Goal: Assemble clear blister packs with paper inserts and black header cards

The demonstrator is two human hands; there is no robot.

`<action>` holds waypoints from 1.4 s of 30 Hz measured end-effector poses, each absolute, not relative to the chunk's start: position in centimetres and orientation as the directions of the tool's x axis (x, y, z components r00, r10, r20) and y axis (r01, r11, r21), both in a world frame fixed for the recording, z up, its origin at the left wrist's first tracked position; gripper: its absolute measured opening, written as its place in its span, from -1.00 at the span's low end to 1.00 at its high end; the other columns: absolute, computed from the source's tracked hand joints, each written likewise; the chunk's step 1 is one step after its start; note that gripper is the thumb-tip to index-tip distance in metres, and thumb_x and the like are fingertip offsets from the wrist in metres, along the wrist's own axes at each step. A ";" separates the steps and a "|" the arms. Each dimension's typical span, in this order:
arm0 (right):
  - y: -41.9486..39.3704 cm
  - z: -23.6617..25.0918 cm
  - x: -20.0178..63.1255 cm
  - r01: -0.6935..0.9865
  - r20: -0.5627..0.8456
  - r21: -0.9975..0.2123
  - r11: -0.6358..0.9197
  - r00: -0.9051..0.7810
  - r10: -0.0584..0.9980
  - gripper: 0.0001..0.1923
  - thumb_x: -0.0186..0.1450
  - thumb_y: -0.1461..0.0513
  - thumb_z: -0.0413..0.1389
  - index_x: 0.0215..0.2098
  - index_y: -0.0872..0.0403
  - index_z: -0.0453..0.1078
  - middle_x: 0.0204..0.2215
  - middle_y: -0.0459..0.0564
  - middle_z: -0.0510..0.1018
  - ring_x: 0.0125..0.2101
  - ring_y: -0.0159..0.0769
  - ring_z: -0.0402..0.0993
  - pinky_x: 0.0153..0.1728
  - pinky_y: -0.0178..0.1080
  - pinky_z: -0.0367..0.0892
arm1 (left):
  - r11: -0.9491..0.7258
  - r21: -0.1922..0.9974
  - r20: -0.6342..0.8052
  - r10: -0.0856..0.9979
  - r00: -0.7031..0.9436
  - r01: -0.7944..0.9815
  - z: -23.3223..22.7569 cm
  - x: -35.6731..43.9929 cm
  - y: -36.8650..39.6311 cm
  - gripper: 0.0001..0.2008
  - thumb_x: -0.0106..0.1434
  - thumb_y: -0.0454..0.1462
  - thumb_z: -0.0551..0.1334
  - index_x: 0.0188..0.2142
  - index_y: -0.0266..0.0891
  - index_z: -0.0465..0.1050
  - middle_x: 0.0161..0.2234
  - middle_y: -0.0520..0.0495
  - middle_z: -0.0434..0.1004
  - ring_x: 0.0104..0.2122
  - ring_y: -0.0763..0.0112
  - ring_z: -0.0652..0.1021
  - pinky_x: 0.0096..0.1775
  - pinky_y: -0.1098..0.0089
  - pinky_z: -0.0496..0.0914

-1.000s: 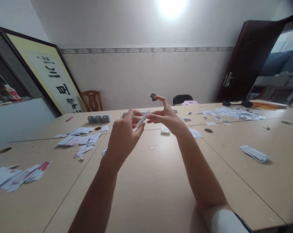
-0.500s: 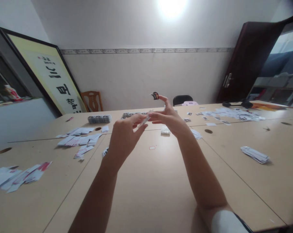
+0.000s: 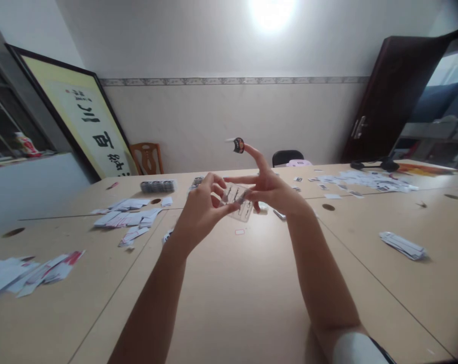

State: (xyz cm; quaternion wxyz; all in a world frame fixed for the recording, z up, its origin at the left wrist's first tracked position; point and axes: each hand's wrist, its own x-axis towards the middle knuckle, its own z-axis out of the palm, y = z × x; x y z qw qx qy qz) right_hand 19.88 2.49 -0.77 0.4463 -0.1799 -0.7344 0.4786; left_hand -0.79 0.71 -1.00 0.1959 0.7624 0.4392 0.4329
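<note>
1. Both hands are up in the air over the table, meeting in the middle. Between them is a small clear plastic tray, a see-through blister sort of thing with little items inside that I can't make out.
2. Left hand is closed on the tray's left edge, thumb and fingertips pinching it. The tray sticks out to the right of that pinch, tilted, flat face turned roughly toward the camera.
3. Right hand has the tray's right side: thumb and lower fingers curl onto it. So the tray sits right between the two grips, held from both ends and clear of the table.
4. The right index finger isn't part of that grip. It points up and away, and a small dark round sticker sits on its fingertip, above the tray and well apart from it.
5. Straight below the hands on the table there's a tiny white label.
6. Left of the left hand: a spread of white cards, and further left near the table edge a pile of white and red cards.
7. Beyond the hands, a stack of trays lies off to the left.
8. Right of the right hand: a neat card stack, well apart, and more loose paper bits toward the far right corner.
</note>
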 end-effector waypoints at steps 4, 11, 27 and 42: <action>1.9 -0.4 20.2 -0.129 0.487 -0.852 0.507 -0.552 0.677 0.08 0.19 0.30 0.21 0.48 -0.20 -0.34 0.18 0.11 0.49 -0.54 -0.45 0.46 -0.57 -0.33 0.41 | -0.446 0.865 0.357 0.869 0.341 0.232 -0.7 -1.2 0.6 -0.46 0.13 -0.15 0.45 -0.01 -0.16 0.23 -0.34 0.08 0.46 -0.44 0.40 0.60 -0.40 0.42 0.47; 2.2 -0.6 20.8 0.125 0.472 -0.831 0.542 -0.355 0.807 -0.16 0.22 0.12 0.32 0.36 -0.18 0.05 0.28 0.20 0.31 -0.31 -0.25 0.59 -0.44 -0.23 0.55 | -0.376 0.896 0.283 0.894 0.346 0.238 -1.3 -0.9 1.8 -0.56 0.24 -0.14 0.34 0.09 -0.20 0.42 -0.29 -0.04 0.44 -0.35 0.29 0.66 -0.43 0.38 0.59; 2.2 -0.6 19.0 -0.025 0.637 -0.763 0.646 -0.193 0.746 -0.71 0.18 0.10 0.35 -0.38 0.05 0.34 -0.57 -0.14 0.49 -0.55 -0.36 0.51 -0.57 -0.30 0.43 | -0.412 0.911 0.390 0.878 0.276 0.023 -2.3 -0.3 3.3 -0.65 0.25 -0.22 0.31 -0.06 -0.17 0.19 -0.32 0.01 0.51 -0.35 0.40 0.60 -0.36 0.36 0.62; -1.4 -0.3 17.0 0.188 0.719 -0.679 0.710 -0.025 0.695 -0.78 0.23 0.16 0.29 -0.43 0.01 0.34 -0.60 -0.14 0.48 -0.62 -0.35 0.44 -0.62 -0.26 0.35 | -0.457 0.887 0.443 0.798 0.409 -0.071 -0.6 -0.8 -0.1 -0.72 0.33 -0.17 0.26 -0.03 -0.11 0.26 -0.30 0.04 0.59 -0.29 0.30 0.68 -0.28 0.27 0.66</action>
